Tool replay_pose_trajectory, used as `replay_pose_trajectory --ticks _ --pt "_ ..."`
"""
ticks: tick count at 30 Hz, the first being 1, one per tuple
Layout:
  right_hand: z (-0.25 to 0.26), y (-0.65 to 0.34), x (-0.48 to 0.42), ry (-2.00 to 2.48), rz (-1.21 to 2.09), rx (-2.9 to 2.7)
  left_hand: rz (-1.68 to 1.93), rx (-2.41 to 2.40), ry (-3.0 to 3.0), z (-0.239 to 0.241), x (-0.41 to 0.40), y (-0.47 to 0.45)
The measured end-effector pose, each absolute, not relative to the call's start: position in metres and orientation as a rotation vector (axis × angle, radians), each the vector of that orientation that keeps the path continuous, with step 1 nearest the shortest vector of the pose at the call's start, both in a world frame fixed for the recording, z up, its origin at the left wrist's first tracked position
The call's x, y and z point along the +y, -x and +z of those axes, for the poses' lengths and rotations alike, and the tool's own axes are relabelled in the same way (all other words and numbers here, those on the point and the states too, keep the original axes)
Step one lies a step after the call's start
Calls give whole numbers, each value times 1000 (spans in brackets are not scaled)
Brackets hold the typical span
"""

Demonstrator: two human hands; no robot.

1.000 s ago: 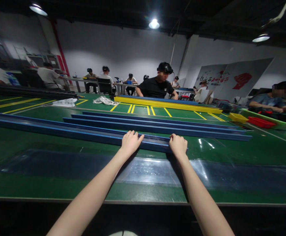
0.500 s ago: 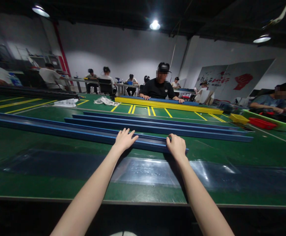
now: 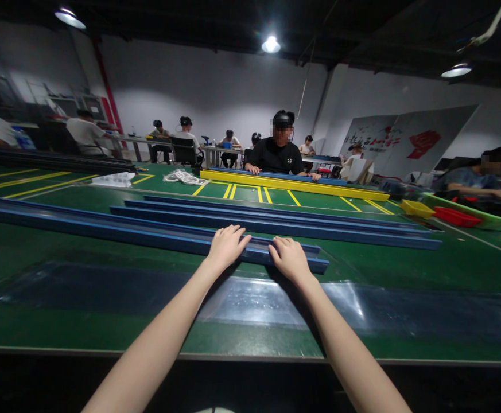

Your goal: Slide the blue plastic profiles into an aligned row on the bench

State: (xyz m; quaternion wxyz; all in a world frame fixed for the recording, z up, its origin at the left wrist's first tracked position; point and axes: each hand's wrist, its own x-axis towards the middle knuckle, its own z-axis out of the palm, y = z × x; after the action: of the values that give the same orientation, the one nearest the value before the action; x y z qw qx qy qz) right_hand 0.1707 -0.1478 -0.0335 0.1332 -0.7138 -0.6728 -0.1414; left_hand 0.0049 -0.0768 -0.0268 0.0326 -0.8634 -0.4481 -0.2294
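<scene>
A long blue channel-shaped rail (image 3: 147, 232) lies on the green table, running from the left edge to just right of my hands. My left hand (image 3: 228, 248) rests palm down across it, fingers stretched towards its far rim and thumb apart. Close to the rail's right end lies my right hand (image 3: 291, 258), also palm down, its fingers draped over the far rim and the thumb apart over the groove. Both hands touch the rail, which stays on the table. Behind it lie further blue rails (image 3: 340, 230), side by side. A clear plastic sheet (image 3: 250, 301) stretches in front.
Across the green table (image 3: 362, 338), a person in black (image 3: 276, 155) has hands on a yellow rail (image 3: 293, 184). A white bundle (image 3: 183, 176) and plastic bag (image 3: 112, 179) lie at the back. Yellow (image 3: 417, 208) and red trays (image 3: 457, 216) stand right, beside a green tub (image 3: 491, 221).
My right hand has moved left along the rail, baring its right end. My left hand has shifted slightly right, its fingers closer together. The rail's end has hardly moved.
</scene>
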Motion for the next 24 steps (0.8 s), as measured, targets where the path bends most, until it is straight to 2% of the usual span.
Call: replay_pose_trajectory --ticks 6,16,20,24 --pt "-37 -173 -147 1996 -336 -2028 -487 -1433 2688 -37 -74 -5" --pt "-28 -197 -153 2241 -366 -1784 -345 -1614 2638 -31 -54 20" --pt "-27 -199 -155 2314 -366 -1775 -384 -1648 2571 -29 -55 23" --pt "-32 -193 -155 2238 -422 -1894 -568 -1524 2577 -29 -59 17"
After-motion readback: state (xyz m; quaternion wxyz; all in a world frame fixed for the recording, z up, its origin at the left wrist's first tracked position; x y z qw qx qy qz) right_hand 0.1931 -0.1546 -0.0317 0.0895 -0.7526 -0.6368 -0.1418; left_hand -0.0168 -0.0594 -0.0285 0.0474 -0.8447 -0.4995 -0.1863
